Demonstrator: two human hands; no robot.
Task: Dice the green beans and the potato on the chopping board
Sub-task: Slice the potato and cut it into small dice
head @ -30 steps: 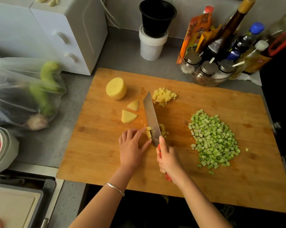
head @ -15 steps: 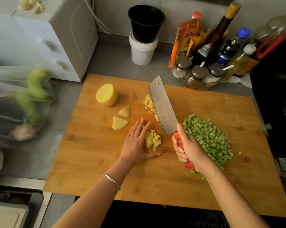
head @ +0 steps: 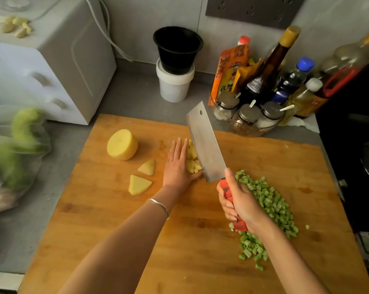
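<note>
On the wooden chopping board (head: 107,225) my left hand (head: 178,164) lies flat with straight fingers, its edge against a small heap of potato dice (head: 193,161). My right hand (head: 237,200) grips the red handle of a cleaver (head: 204,143), whose blade stands on the other side of the dice. A potato half (head: 122,144) and two potato wedges (head: 147,167) (head: 138,185) lie to the left. Diced green beans (head: 268,202) are piled at the right, partly hidden by my right arm.
Behind the board stand spice jars (head: 246,115), sauce bottles (head: 270,66) and a black cup on a white tub (head: 175,81). A plastic bag of vegetables (head: 15,149) lies left, beside a white appliance (head: 58,60). A dark stove (head: 359,149) borders the right.
My left hand slid the fresh potato dice away from me to join the farther heap. The cleaver moved with them, blade against the dice. The view shifted.
</note>
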